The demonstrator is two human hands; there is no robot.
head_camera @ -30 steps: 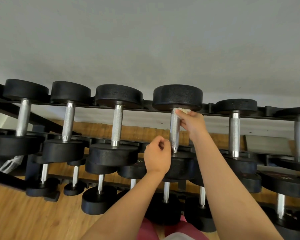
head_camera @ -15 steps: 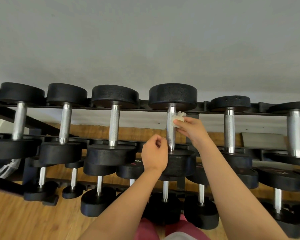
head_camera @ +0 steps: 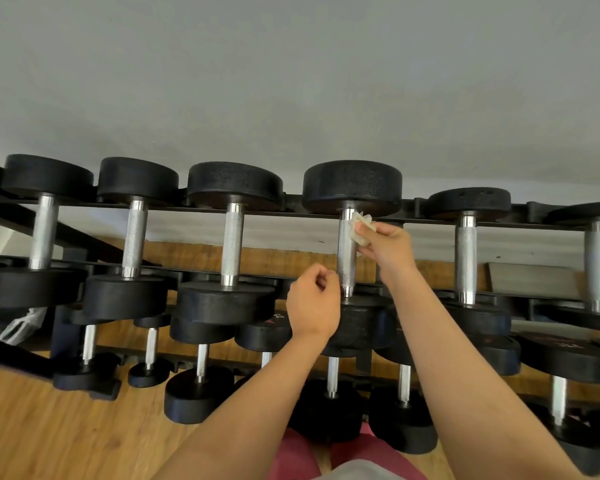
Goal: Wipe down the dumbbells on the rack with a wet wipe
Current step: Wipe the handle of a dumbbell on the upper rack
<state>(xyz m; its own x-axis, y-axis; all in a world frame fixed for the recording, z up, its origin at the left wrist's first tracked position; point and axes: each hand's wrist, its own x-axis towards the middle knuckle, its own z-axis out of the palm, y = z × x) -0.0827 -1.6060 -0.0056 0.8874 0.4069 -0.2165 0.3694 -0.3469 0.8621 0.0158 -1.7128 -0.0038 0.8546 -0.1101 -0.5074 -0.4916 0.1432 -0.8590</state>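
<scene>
Head view. The right hand [head_camera: 386, 249] pinches a crumpled wet wipe [head_camera: 361, 229] between thumb and fingertips and presses it against the right side of the knurled steel handle [head_camera: 345, 265] of a black dumbbell [head_camera: 352, 187]. This dumbbell is the fourth from the left on the top tier of the rack [head_camera: 291, 212]. The wipe sits at the upper end of that handle, just under the dumbbell's far head [head_camera: 381, 199]. The left hand [head_camera: 312, 306] is curled into a fist just left of the handle's lower end, close above the dumbbell's near head [head_camera: 364, 323]. Nothing shows in it, and I cannot tell whether its fingers touch the steel.

Several things could go wrong from here.

- **Missed areas:** The wipe is bunched small and meets only one side of the handle. The left side and the underside would likely be missed unless the wipe is opened out and wrapped round.
- **Snagging:** The knurling is rough, so a hard stroke could snag the wipe and tear it.
- **Dropping the wipe:** It is held only by a fingertip pinch. It could slip free and drop past the dumbbell onto the smaller dumbbells [head_camera: 198, 393] on the tier below, or onto the wooden floor [head_camera: 49, 438], and pick up dirt.
- **The dumbbell shifting:** Its heads are round and rest on the rack's rails. A strong sideways push might turn or shift it, and the left hand is near enough to the near head to be nipped.
- **The heads:** Their pitted rubber will probably dry the wipe out fast.
</scene>
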